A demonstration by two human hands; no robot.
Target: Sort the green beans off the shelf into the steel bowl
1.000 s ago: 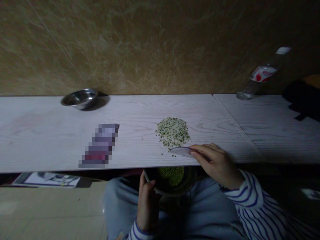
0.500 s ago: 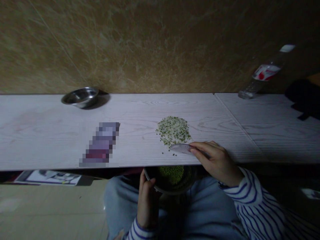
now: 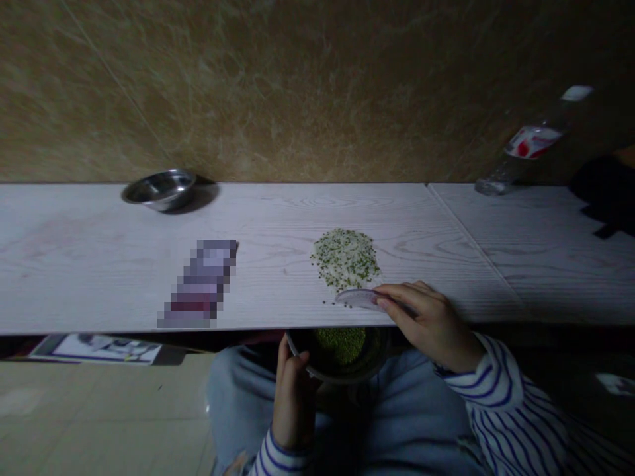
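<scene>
My right hand (image 3: 421, 317) pinches a clear plastic protractor (image 3: 356, 299) with a curved edge, holding it low over the tabletop. Just beyond it lies a mixed pile of green mung beans and white rice-like grains (image 3: 344, 256), and a few loose beans are near its tip. Below the table edge, my left hand (image 3: 294, 390) grips the rim of a dark bowl (image 3: 342, 379), fingers outside and thumb over the rim. Green mung beans (image 3: 342, 345) cover part of its inside. The tabletop hides the bowl's far side.
Against the wall, a shiny metal bowl (image 3: 161, 192) stands at the left and a clear bottle (image 3: 528, 145) at the right. A pixelated flat item (image 3: 201, 284) lies left of the pile. Dark cloth-like material (image 3: 605, 192) is at the far right of the white table (image 3: 268, 291).
The protractor has tilted, so its face and curved edge show more, and its tip is slightly nearer the table's front edge. My left hand and the bowl stay nearly still.
</scene>
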